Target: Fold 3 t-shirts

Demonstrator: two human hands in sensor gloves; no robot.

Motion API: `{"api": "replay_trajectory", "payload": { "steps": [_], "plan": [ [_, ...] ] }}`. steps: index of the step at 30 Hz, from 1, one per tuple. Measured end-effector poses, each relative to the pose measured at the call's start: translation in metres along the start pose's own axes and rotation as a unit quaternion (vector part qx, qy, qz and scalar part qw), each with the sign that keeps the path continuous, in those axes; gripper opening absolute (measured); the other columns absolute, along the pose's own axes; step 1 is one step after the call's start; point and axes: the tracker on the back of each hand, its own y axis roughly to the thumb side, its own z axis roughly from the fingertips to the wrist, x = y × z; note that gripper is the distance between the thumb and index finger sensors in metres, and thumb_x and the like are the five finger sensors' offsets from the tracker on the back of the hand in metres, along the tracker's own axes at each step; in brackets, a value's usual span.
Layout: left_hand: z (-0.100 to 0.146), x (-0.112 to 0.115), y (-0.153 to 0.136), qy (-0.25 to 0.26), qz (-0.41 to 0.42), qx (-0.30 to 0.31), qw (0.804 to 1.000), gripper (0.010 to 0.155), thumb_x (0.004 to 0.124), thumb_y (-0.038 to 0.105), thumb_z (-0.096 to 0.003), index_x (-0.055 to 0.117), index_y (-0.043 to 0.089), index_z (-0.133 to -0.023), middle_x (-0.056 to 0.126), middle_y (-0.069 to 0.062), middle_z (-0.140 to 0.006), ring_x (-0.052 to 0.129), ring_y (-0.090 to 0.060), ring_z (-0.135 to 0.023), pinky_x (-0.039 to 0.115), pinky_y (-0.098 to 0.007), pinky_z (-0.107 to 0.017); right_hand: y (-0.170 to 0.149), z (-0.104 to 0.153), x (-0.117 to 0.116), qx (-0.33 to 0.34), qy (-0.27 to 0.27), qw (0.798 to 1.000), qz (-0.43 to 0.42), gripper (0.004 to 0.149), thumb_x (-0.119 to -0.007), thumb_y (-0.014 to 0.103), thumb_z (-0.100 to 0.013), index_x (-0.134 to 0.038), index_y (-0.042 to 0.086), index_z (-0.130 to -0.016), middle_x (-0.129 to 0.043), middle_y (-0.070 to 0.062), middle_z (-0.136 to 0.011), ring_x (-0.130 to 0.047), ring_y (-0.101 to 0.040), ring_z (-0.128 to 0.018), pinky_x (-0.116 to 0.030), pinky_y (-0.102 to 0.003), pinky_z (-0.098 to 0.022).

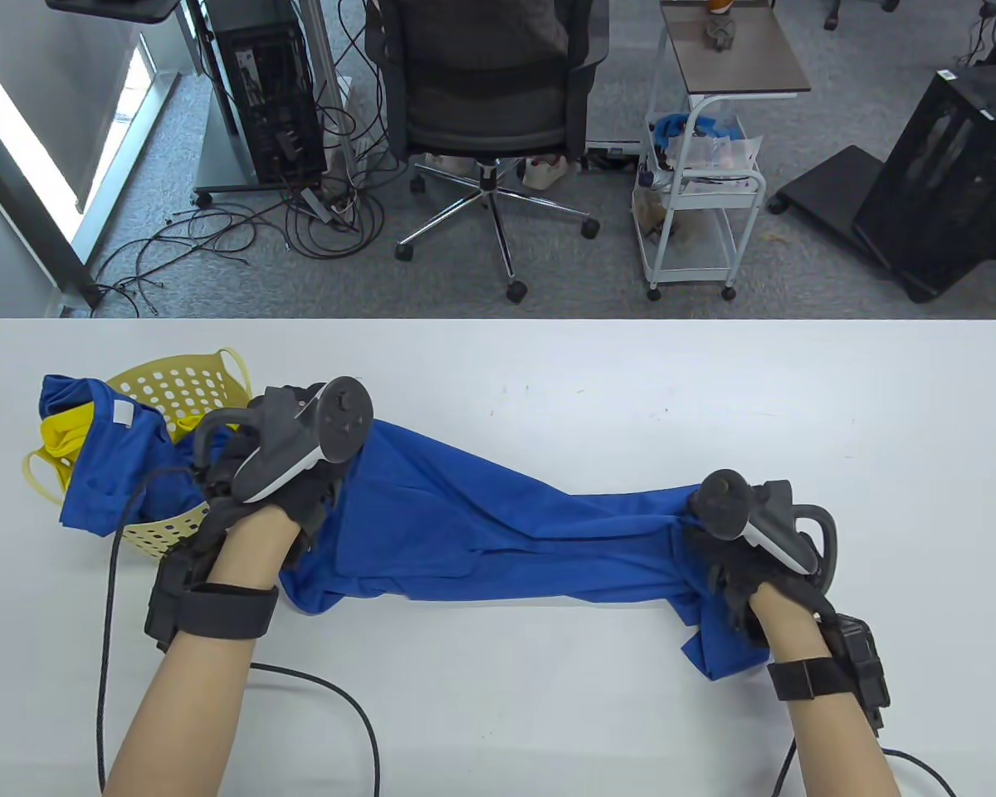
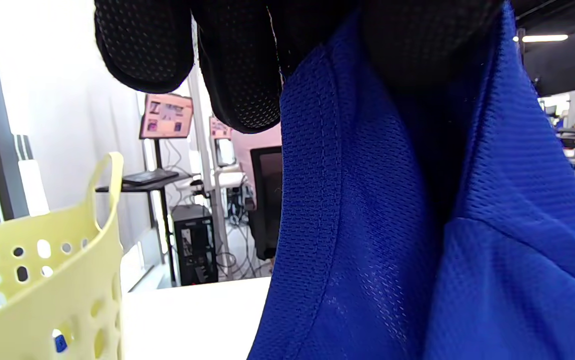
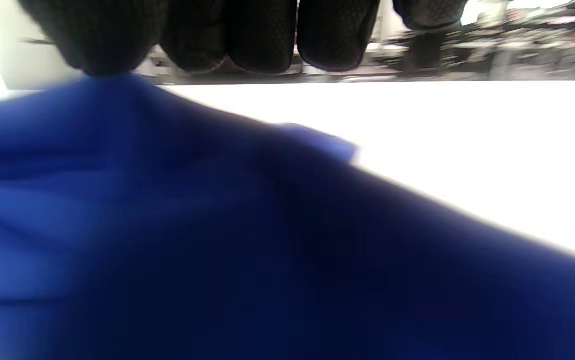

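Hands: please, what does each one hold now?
Left hand: grips one end of the blue shirt.
Right hand: grips its other end.

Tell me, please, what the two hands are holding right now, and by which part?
Both grip one blue t-shirt, stretched between them: the left hand bunches its left end beside the basket, the right hand its right end.
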Motion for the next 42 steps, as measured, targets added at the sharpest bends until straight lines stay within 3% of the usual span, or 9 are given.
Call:
{"api": "replay_trajectory", "payload": {
  "steps": [1, 3, 5, 11, 16, 23, 27, 33, 42],
  "plan": [
    [-0.002, 0.004, -0.002, -0.002, 0.003, -0.002, 1.000, 0.041, 0.076, 0.046, -0.0428, 0.080, 0.039, -0.083, 0.091, 0.008, -0.083, 0.090, -0.020, -0.077, 0.078, -0.046, -0.060, 0.015, 0.004, 0.001, 0.040, -0.012, 0.999, 0.020, 0.046, -0.084, 0.039, -0.039, -0.077, 0.028, -0.083, -0.070, -0.005, -0.096, -0.068, -0.039, -0.092, -0.052, -0.066, -0.068],
    [-0.003, 0.008, -0.006, -0.007, 0.010, -0.006, 1.000, 0.041, 0.076, 0.046, -0.0428, 0.080, 0.039, -0.083, 0.091, 0.008, -0.083, 0.090, -0.020, -0.077, 0.078, -0.046, -0.060, 0.026, 0.005, -0.003, 0.060, -0.006, 0.997, 0.058, 0.041, -0.085, 0.039, -0.037, -0.080, 0.033, -0.078, -0.069, -0.004, -0.097, -0.065, -0.040, -0.094, -0.051, -0.066, -0.069],
    [-0.003, 0.012, -0.011, -0.013, 0.013, -0.011, 1.000, 0.041, 0.076, 0.046, -0.0429, 0.080, 0.039, -0.083, 0.091, 0.008, -0.083, 0.090, -0.020, -0.077, 0.078, -0.046, -0.060, 0.031, 0.002, -0.015, 0.062, 0.047, 0.992, 0.100, 0.042, -0.086, 0.042, -0.037, -0.080, 0.035, -0.078, -0.062, -0.005, -0.102, -0.058, -0.042, -0.097, -0.047, -0.067, -0.070],
    [0.002, 0.018, -0.023, -0.015, 0.009, -0.015, 1.000, 0.041, 0.076, 0.046, -0.0429, 0.080, 0.039, -0.083, 0.091, 0.008, -0.083, 0.090, -0.020, -0.077, 0.078, -0.046, -0.060, 0.024, -0.003, -0.035, 0.023, 0.065, 0.985, 0.161, 0.063, -0.085, 0.051, -0.033, -0.070, 0.029, -0.091, -0.052, -0.008, -0.107, -0.048, -0.045, -0.100, -0.039, -0.071, -0.071],
    [0.003, 0.021, -0.028, -0.016, 0.017, -0.021, 1.000, 0.041, 0.076, 0.046, -0.0429, 0.080, 0.039, -0.083, 0.091, 0.008, -0.083, 0.090, -0.020, -0.077, 0.078, -0.046, -0.060, 0.022, -0.009, -0.044, 0.010, 0.073, 0.986, 0.150, 0.056, -0.083, 0.050, -0.035, -0.074, 0.030, -0.087, -0.059, -0.007, -0.104, -0.052, -0.044, -0.099, -0.040, -0.071, -0.071],
    [0.006, 0.023, -0.030, -0.018, 0.018, -0.024, 0.999, 0.041, 0.076, 0.046, -0.0428, 0.080, 0.039, -0.083, 0.091, 0.008, -0.083, 0.090, -0.020, -0.077, 0.078, -0.046, -0.060, 0.022, -0.008, -0.038, 0.001, 0.049, 0.985, 0.166, 0.042, -0.081, 0.044, -0.038, -0.082, 0.034, -0.079, -0.069, -0.005, -0.099, -0.063, -0.041, -0.095, -0.046, -0.070, -0.070],
    [0.011, 0.022, -0.031, -0.021, 0.012, -0.028, 0.999, 0.041, 0.076, 0.046, -0.0430, 0.080, 0.039, -0.083, 0.091, 0.008, -0.083, 0.090, -0.020, -0.077, 0.078, -0.046, -0.060, 0.015, -0.003, -0.024, -0.006, 0.037, 0.990, 0.135, 0.042, -0.079, 0.047, -0.037, -0.082, 0.037, -0.078, -0.073, -0.004, -0.095, -0.068, -0.040, -0.092, -0.048, -0.069, -0.069],
    [0.022, 0.021, -0.038, -0.032, -0.003, -0.039, 0.999, 0.040, 0.076, 0.046, -0.0429, 0.080, 0.039, -0.083, 0.092, 0.008, -0.082, 0.091, -0.020, -0.076, 0.079, -0.046, -0.059, -0.007, 0.020, 0.015, -0.035, -0.013, 0.998, 0.050, 0.042, -0.078, 0.047, -0.038, -0.082, 0.036, -0.078, -0.074, -0.005, -0.095, -0.070, -0.039, -0.091, -0.049, -0.069, -0.069],
    [0.051, 0.007, -0.037, -0.027, 0.000, -0.038, 0.999, 0.040, 0.077, 0.046, -0.0428, 0.081, 0.039, -0.082, 0.092, 0.008, -0.081, 0.091, -0.020, -0.076, 0.079, -0.046, -0.059, -0.026, 0.059, 0.056, -0.053, -0.051, 0.997, 0.011, 0.041, -0.079, 0.046, -0.039, -0.083, 0.035, -0.077, -0.076, -0.005, -0.094, -0.072, -0.040, -0.089, -0.051, -0.069, -0.068]
  ]
}}
